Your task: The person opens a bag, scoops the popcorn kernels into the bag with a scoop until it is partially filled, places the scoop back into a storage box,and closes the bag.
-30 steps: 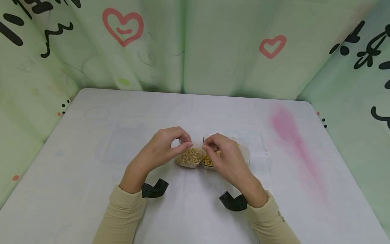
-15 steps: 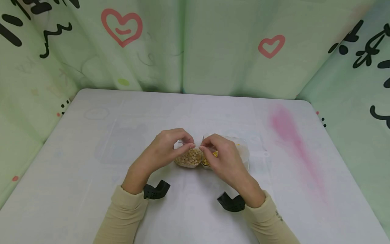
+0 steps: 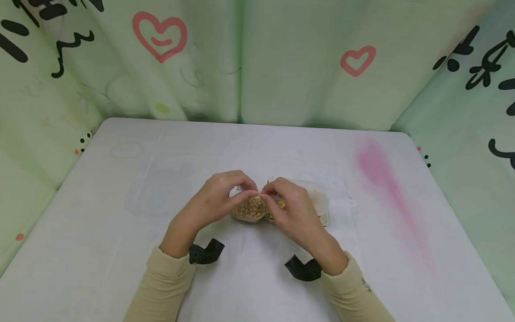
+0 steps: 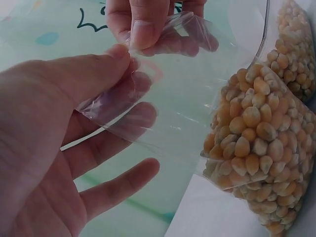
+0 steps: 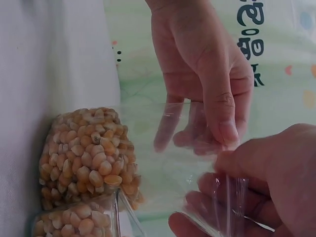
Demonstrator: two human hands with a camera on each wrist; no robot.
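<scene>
A clear plastic zip bag (image 3: 248, 210) stands on the table, its lower part full of pale yellow corn kernels (image 4: 252, 133). My left hand (image 3: 225, 192) pinches the bag's upper edge between thumb and index finger, other fingers spread behind the film in the left wrist view. Close beside it, my right hand (image 3: 295, 208) pinches the same edge with thumb and fingers; the two thumb tips nearly meet. Directly right of the bag sits a clear box (image 3: 322, 201), partly hidden by my right hand, with more corn kernels (image 5: 74, 222) in it.
A white cloth covers the table (image 3: 161, 147), with a pink stain (image 3: 382, 174) at its right. Green curtains (image 3: 281, 67) with drawn hearts and black marks hang at the back and both sides. A black wrist camera (image 3: 303, 268) sits on each wrist.
My right hand has shifted a little to the left along the bag's edge, and the gap between both hands' fingertips has narrowed. The left hand has moved slightly right. Bag and box stay put.
</scene>
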